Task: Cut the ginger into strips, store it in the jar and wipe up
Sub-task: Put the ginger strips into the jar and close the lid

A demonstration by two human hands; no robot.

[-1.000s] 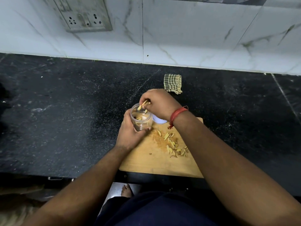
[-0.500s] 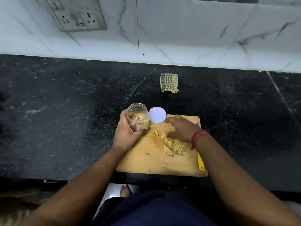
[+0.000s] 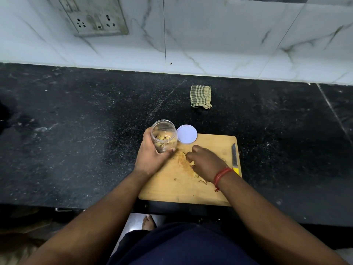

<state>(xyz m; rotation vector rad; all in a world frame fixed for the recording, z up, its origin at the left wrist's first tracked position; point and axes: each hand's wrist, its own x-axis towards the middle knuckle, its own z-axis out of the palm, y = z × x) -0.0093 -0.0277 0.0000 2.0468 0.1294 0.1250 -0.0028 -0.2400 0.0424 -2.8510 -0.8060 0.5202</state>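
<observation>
A white lid (image 3: pixel 187 134), a knife (image 3: pixel 234 157) and a checked cloth (image 3: pixel 201 96) lie near the cutting board (image 3: pixel 187 190). The left hand (image 3: pixel 150 156) grips the open jar (image 3: pixel 163 138) at the board's far left corner. The right hand (image 3: pixel 206 162) is curled down over the ginger strips (image 3: pixel 202 181), hiding most of them.

head view: we look steeply down from above our own forearms | facing the tiled wall (image 3: pixel 210 35) beyond both hands | near enough that the left hand (image 3: pixel 150 155) and right hand (image 3: pixel 205 161) sit mid-frame | only one view, so we share nothing.
</observation>
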